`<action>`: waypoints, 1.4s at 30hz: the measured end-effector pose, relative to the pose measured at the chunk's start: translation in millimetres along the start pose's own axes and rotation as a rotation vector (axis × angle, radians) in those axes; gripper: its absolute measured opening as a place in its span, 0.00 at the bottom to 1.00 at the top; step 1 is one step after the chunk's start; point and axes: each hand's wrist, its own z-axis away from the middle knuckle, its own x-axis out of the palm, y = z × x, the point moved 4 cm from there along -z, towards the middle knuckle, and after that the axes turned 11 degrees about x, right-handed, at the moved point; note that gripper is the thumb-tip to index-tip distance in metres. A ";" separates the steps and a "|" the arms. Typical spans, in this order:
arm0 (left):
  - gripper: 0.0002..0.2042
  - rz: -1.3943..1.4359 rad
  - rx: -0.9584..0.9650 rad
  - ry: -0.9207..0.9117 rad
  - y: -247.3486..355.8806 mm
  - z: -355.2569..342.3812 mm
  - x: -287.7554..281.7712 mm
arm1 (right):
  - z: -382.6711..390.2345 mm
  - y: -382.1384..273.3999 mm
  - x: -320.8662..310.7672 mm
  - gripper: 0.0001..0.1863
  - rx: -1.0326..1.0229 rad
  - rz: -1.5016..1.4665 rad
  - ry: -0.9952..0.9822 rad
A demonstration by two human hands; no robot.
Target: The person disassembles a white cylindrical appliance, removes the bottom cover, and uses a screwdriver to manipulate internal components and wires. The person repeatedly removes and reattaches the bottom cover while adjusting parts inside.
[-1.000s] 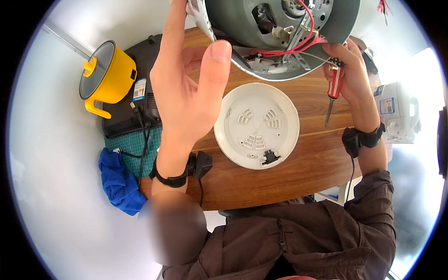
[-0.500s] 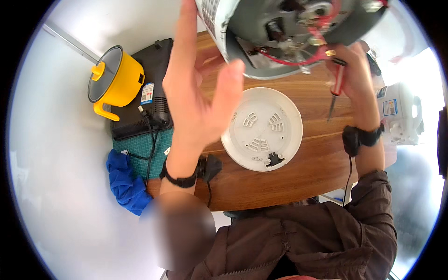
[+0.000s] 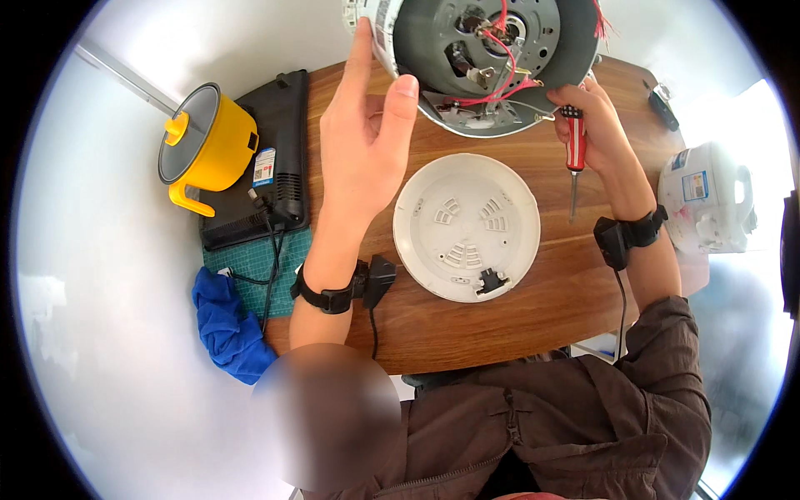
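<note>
The left hand [image 3: 367, 142] is raised above the wooden table [image 3: 517, 325], palm toward the camera. Its fingers are stretched out and spread, not curled; the thumb tip and the fingertips rest against the outer wall of the cooker body [image 3: 492, 58], steadying it from the left side. The cooker body is tipped up so that its open underside faces the camera, showing grey metal, red wires [image 3: 500, 79] and small parts inside. It is held in the air at the far edge of the table, partly cut off by the top of the view.

The right hand [image 3: 596, 125] is at the lower right rim of the cooker body. Its fingers are closed around the red handle of a screwdriver [image 3: 574, 162], whose shaft points down toward the table, the tip hanging just beside the round white base plate [image 3: 467, 227]. The knuckles touch or nearly touch the cooker's rim; I cannot tell which.

The base plate lies flat on the table below the cooker body, between the 2 forearms. To the left stand a yellow pot [image 3: 208, 146] and a black flat appliance [image 3: 271, 158], with a blue cloth [image 3: 225, 325] nearer the table's near corner. A white appliance [image 3: 708, 208] sits at the right.
</note>
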 end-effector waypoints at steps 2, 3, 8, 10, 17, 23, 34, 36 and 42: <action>0.34 -0.024 -0.003 -0.003 -0.8 -1.1 -2.4 | 4.4 -1.6 2.9 0.04 0.002 -0.002 0.005; 0.34 -0.023 -0.004 0.003 -0.5 -1.0 -2.3 | 6.4 -1.2 4.8 0.04 0.003 -0.003 0.007; 0.34 -0.052 -0.006 0.017 -1.2 -4.0 -8.9 | 17.5 -3.1 19.0 0.06 0.014 -0.010 0.030; 0.33 -0.036 0.010 0.042 -0.8 -6.3 -8.6 | 22.8 -4.6 24.0 0.07 -0.004 -0.004 0.040; 0.21 -0.153 0.125 0.144 -1.6 0.4 -11.4 | 39.7 -8.5 41.8 0.06 -0.225 0.030 0.123; 0.18 -0.106 -0.207 0.053 -28.7 5.8 -15.2 | 32.5 -14.6 37.5 0.05 -0.231 0.094 0.080; 0.32 0.032 -0.211 -0.018 -12.2 0.2 0.6 | 27.7 -2.9 19.1 0.08 -0.007 0.154 0.071; 0.33 0.024 -0.209 -0.044 -12.2 0.5 2.9 | 27.6 -0.9 16.9 0.09 0.029 0.171 0.072; 0.35 0.034 -0.321 -0.065 -33.9 10.4 4.0 | 20.6 12.6 9.8 0.12 0.116 0.263 0.044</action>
